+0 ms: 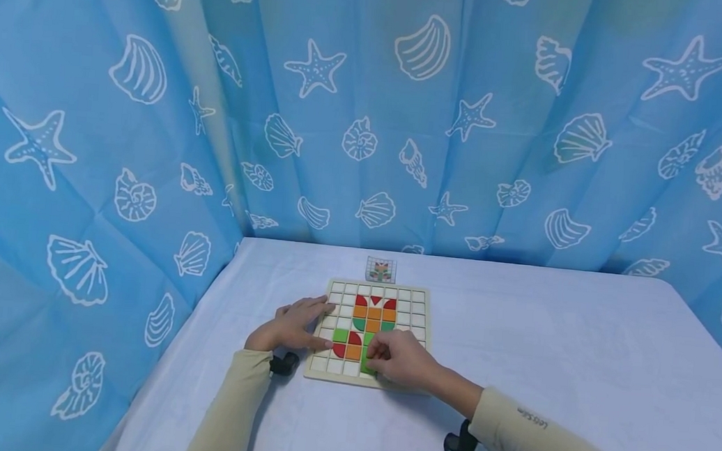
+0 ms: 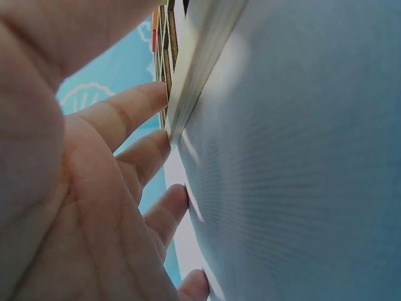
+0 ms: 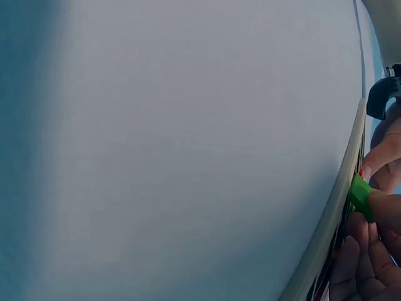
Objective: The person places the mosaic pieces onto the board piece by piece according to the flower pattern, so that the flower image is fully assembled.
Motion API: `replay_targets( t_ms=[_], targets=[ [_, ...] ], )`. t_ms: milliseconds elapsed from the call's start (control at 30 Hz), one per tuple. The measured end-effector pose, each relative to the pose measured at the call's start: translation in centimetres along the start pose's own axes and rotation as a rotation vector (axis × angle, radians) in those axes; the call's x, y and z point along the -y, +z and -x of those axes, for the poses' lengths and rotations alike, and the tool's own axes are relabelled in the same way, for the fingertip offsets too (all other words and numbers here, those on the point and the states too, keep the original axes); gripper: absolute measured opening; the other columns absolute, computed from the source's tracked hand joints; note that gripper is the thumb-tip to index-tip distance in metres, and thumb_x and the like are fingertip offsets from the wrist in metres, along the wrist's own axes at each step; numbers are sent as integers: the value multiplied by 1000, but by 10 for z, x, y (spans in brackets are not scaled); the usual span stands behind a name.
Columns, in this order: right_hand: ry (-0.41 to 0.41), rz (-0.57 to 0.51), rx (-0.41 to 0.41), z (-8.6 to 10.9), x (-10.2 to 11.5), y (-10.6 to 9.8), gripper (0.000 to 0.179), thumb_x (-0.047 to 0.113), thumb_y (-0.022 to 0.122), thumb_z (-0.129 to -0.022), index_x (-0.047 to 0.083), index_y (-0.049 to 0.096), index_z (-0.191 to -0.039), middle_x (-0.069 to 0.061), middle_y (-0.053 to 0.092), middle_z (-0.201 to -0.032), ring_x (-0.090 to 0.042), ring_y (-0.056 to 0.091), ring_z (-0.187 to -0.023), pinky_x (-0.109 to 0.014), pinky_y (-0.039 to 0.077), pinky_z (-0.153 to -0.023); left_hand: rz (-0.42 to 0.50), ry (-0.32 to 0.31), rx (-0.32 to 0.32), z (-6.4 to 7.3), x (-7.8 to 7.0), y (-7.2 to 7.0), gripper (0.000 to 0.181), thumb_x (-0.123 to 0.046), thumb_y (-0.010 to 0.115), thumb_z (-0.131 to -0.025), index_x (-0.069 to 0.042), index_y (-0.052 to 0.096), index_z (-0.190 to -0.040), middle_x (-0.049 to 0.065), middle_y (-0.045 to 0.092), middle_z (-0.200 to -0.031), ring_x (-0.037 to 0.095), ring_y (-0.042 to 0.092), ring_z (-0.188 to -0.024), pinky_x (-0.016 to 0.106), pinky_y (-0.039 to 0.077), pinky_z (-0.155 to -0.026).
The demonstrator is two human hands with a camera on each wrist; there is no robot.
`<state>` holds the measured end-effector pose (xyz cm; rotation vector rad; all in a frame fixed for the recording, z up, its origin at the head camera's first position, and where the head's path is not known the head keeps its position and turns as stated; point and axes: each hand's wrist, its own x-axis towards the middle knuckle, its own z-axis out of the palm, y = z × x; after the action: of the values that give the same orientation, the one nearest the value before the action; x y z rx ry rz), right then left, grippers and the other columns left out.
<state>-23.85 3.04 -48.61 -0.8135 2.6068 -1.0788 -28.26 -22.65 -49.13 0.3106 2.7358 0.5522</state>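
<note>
A square wooden grid board lies on the table with colored tiles in its middle cells. Red, orange and green tiles form a pattern on it, among them an orange tile near the lower part. My right hand is over the board's lower right, pinching a light green tile between thumb and finger, right at the board surface. My left hand rests spread at the board's left edge, thumb on the lower left cells. In the left wrist view two fingertips touch the wooden rim; the other fingers lie on the cloth.
A small picture card with a colored grid pattern lies just behind the board. White cloth covers the table. A blue curtain printed with shells and starfish hangs behind and to the left. Both wrists carry black camera mounts.
</note>
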Motion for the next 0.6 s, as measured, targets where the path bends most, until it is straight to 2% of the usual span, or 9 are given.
replay_targets(
  t_ms=[333, 600],
  targets=[
    [-42, 133, 34, 1, 1, 2, 3, 16, 77, -84, 14, 75, -85, 10, 63, -77, -5, 53, -73, -20, 48, -65, -4, 4, -3, 0, -2, 0, 85, -50, 76, -82, -24, 37, -153, 2, 26, -164, 29, 20, -152, 65, 15, -117],
    [-52, 139, 33, 3, 0, 5, 3, 17, 77, -85, 17, 75, -86, 12, 63, -77, -3, 53, -71, -20, 48, -65, 13, 4, 1, 0, 0, 2, 87, -53, 76, -79, -26, 38, -152, 1, 26, -164, 28, 20, -151, 66, 16, -117]
  ],
)
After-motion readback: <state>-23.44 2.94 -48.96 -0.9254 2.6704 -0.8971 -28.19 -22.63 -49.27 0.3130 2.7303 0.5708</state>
